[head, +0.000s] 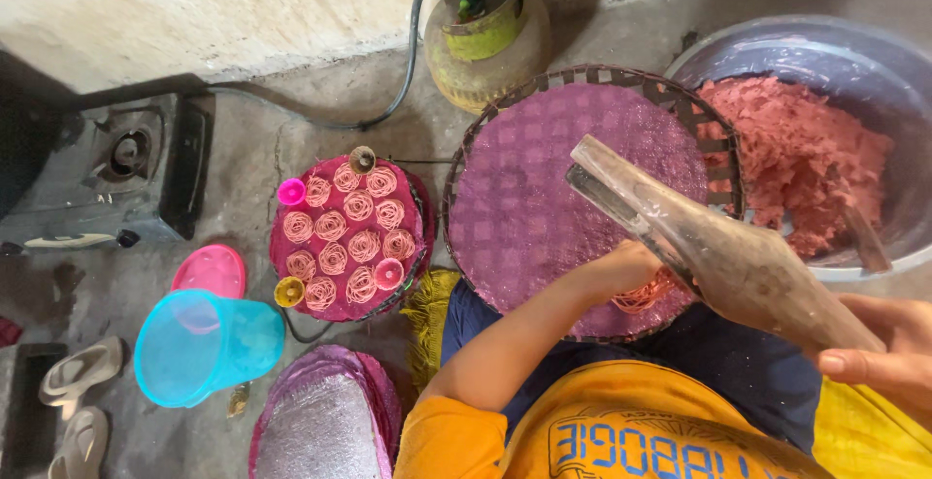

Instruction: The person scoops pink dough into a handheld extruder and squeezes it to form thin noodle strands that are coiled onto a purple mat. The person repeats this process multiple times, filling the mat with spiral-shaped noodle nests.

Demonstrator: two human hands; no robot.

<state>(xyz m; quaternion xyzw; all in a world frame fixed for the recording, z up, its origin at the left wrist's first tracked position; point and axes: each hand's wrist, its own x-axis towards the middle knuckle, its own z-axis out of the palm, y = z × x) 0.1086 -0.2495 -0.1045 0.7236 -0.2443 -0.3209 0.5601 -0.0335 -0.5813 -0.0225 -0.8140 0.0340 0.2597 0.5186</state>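
My right hand [879, 353] grips the near end of a long wooden press [723, 251], which slants over a round woven tray [582, 76] lined with purple cloth [524, 198]. My left hand [621, 265] reaches across and curls around the press's underside, its fingers partly hidden. Thin pink noodle strands [646, 297] hang beneath the press onto the cloth, right beside that hand. To the left, a round pink mat [335, 309] carries several coiled noodle nests [348, 236] and small pink [291, 191] and yellow [288, 292] cups.
A grey basin [874, 47] of pink dough [796, 149] sits at the right. A gas cylinder [485, 37] and hose stand behind, a stove [131, 159] at far left. A blue jug [204, 343], a pink lid [209, 270], sandals [78, 372] and stacked mats [325, 421] lie nearby.
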